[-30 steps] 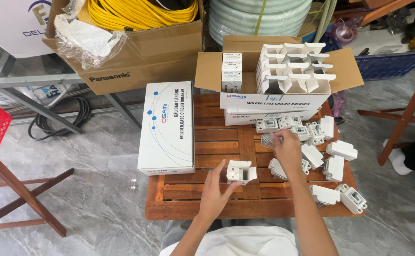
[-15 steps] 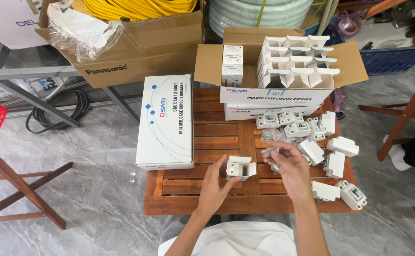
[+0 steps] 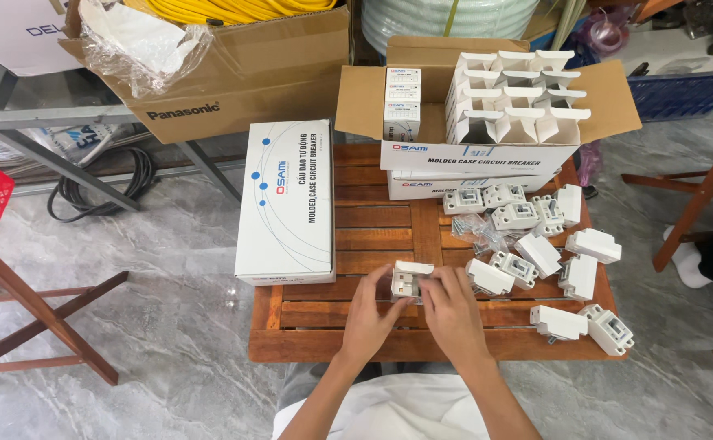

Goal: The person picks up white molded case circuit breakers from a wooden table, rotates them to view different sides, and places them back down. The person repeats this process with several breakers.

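Both hands have closed in since a moment ago: left hand [image 3: 370,314] and right hand [image 3: 451,310] now pinch one breaker [image 3: 409,283] between them. It looks light, rigid, smooth plastic, so I judge its flat sides grip best.

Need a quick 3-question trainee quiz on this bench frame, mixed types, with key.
1. True or false: both hands are on the small white box.
2. The long white carton lies on which side of the wooden table: A) the person's left, B) the person's right, C) the middle?
3. What fills the open carton behind the loose breakers?

Key
1. True: left hand and right hand meet on it.
2. A.
3. Small white boxes, many with flaps open.
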